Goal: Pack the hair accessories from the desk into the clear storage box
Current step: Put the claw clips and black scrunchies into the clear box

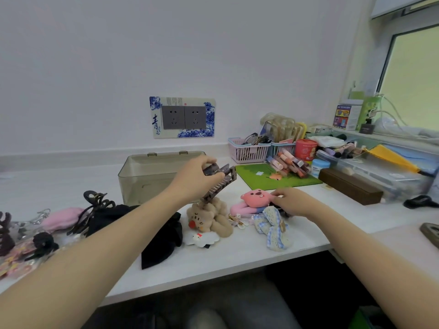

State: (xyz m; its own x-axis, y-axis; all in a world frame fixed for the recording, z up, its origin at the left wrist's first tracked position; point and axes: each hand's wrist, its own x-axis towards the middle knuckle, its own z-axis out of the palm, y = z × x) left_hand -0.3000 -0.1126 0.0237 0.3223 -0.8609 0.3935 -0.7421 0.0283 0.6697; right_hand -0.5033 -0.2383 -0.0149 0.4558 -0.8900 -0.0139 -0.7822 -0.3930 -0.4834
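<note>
Far left of table: I see dark claw clips [6,230], pink packets and a pale pink plush piece [62,218] lying on the white table [237,255], none packed yet.
Black pile: a black claw clip [95,203] sits on a soft black fabric bow [164,238]; I judge the bow limp and light, best pinched at its knot.
Clear storage box: the smoky clear plastic box [142,176] stands open at the back, and looks empty to me.
Left hand: my left hand [197,179] grips a brown rectangular plastic claw clip [219,180], fingers curled around its hinge end, raised beside the box's right wall.
Handling: stiff, light, smooth; teeth may snag, so I hold the hinge.
Beige plush scrunchie [209,217]: directly under the clip, soft.
Right hand: my right hand [291,201] rests on a pink plush character clip [253,198]; whether the fingers grasp anything, I cannot tell.
Blue checked bow [273,225]: just below that hand.
</note>
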